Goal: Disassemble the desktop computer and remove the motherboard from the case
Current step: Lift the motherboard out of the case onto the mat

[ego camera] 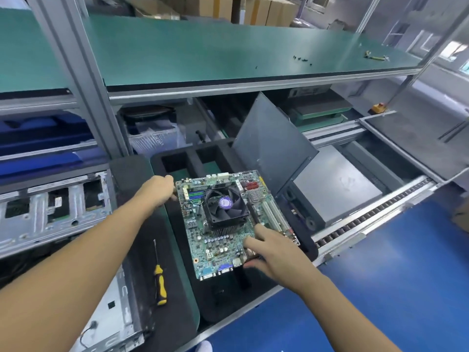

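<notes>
Gripping the motherboard [228, 224] mid-frame, the left hand [160, 189] clasps its far-left corner. The right hand [269, 252] clamps its near-right edge.

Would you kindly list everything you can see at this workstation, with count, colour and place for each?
motherboard: one, green with a black fan, held over the foam tray, centre
foam tray: one, black, under the motherboard
screwdriver: one, yellow and black handle, on the mat left of the tray
computer case: one, bare silver metal, far left
side panel: one, dark grey, leaning behind the tray
screws: several, black, on the green upper shelf
cardboard boxes: several, brown, far background
left hand: gripping the motherboard's far left corner
right hand: gripping its near right edge
</notes>
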### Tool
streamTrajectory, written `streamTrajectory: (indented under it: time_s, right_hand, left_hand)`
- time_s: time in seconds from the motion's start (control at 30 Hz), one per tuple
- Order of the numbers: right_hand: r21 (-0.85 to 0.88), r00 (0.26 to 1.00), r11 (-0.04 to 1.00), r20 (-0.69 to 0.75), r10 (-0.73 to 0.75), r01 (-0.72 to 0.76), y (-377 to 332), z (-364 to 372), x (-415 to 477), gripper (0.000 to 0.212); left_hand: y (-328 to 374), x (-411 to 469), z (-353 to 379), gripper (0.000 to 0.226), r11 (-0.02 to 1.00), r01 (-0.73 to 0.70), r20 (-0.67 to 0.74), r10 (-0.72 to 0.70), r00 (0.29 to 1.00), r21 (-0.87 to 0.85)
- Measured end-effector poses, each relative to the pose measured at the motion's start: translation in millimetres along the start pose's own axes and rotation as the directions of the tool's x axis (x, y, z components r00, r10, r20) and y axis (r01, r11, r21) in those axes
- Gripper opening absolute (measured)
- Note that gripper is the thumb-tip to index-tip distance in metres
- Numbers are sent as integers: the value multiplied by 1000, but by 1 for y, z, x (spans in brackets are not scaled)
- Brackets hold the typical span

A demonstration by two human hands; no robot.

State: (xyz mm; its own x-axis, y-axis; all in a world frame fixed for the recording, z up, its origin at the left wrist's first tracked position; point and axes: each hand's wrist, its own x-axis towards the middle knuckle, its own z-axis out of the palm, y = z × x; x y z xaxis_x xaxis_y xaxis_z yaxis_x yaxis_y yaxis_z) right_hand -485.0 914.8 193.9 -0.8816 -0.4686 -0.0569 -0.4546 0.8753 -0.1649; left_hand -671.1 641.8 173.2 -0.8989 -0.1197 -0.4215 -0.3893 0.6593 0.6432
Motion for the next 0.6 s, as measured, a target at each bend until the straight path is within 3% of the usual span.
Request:
streamTrajectory:
  time_s: [0.1,0.17,0.27,0.47,0.6]
  right_hand:
    - [-20,999,999,23,34,-34,5,14,-1,30]
    - [-30,999,999,42,33,-32,8,24,-3,29]
    - [-19,995,999,94,39,-37,16,40,-11,29]
    - [-20,982,999,186,31,-28,24,75,-22,26]
    - [-17,982,1000,190,15,-12,25,92,-18,24]
  left_hand:
    - [-1,1,2,26,923,-68,-1,74,997,378]
    - [-6,-2,4,20,826,-67,-101,147,984,559]
    - [-12,3,3,26,830,-14,-239,176,955,558]
    - [-12,9,0,33,857,-45,-270,212,939,514]
    - [-17,5,8,58,827,-87,-311,304,900,556]
